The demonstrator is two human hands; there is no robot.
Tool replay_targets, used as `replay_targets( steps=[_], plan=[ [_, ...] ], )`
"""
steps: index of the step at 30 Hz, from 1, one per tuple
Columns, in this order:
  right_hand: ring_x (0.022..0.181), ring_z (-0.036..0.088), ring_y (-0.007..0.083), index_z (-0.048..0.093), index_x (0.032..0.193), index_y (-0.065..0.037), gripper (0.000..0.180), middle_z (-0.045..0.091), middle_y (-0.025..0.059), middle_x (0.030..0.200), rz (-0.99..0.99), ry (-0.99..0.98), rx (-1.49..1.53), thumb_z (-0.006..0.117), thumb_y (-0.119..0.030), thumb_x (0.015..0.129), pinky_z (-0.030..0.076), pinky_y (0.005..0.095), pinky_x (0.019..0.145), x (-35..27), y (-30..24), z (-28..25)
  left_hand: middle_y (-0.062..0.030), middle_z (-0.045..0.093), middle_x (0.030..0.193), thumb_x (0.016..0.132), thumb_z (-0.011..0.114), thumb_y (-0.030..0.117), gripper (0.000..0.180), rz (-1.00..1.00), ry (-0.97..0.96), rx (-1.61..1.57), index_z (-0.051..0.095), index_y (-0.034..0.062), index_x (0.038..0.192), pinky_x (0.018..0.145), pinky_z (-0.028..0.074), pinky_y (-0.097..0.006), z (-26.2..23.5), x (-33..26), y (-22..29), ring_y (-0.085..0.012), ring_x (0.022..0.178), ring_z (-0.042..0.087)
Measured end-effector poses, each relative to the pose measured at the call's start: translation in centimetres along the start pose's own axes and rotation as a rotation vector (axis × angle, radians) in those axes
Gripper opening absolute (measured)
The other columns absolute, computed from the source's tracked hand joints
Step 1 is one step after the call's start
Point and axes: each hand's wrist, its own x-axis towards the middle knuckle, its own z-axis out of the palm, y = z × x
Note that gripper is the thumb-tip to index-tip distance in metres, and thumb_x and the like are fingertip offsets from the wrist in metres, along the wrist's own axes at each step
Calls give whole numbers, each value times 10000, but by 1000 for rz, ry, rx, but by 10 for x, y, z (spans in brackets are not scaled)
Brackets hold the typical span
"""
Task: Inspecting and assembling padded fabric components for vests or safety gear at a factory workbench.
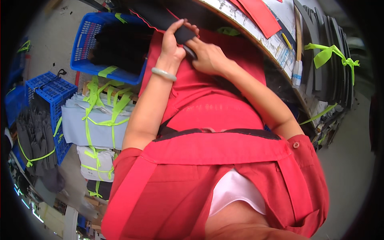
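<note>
My left hand (173,39) grips a black flat piece of material (185,35) over my lap, fingers curled over its top edge. A pale bangle (163,74) sits on that wrist. My right hand (209,56) presses beside it, holding a dark slim tool (191,52) against the black piece; what kind of tool it is I cannot tell. Both hands rest over my red apron (208,104). A longer black strip with a red edge (152,18) runs from the hands toward the upper left.
A blue crate (86,44) of black pieces stands at upper left. Grey and white bundles tied with neon yellow tape (98,120) lie on the floor at left, beside another blue crate (50,90). A curved table edge (276,48) carries red sheets (262,16) and stacked dark sheets (328,56).
</note>
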Motion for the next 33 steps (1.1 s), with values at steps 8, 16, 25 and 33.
replay_targets(
  steps=[8, 16, 25, 33],
  plan=[
    [975, 616, 391, 481, 1271, -118, 582, 533, 115, 1305, -72, 55, 92, 575, -135, 697, 513, 486, 799, -3, -12, -8, -121, 598, 781, 795, 609, 23, 210, -16, -126, -85, 525, 1, 987, 853, 504, -454, -10, 9, 9, -263, 757, 598],
    [989, 617, 387, 479, 1280, -126, 565, 513, 127, 1327, 25, -18, -11, 555, -115, 719, 513, 484, 807, 27, -5, -5, -140, 628, 930, 893, 578, 135, 192, 2, -107, 70, 552, -32, 984, 1011, 449, -454, -2, 1, 0, -281, 929, 609],
    [934, 631, 373, 497, 1249, -124, 543, 575, 166, 1211, 20, -37, -113, 573, -112, 711, 521, 482, 762, 34, -2, 6, -74, 625, 822, 856, 672, 159, 158, 66, -69, 45, 589, 42, 922, 880, 511, -470, -9, 8, 5, -247, 811, 625],
    [938, 636, 368, 504, 1265, -154, 569, 533, 85, 1310, -1, 44, -28, 584, -114, 703, 525, 476, 775, -5, -7, 0, -99, 602, 851, 881, 644, 197, 268, 10, -187, -9, 545, -12, 1017, 920, 485, -456, -15, 8, 0, -260, 829, 602]
  ],
)
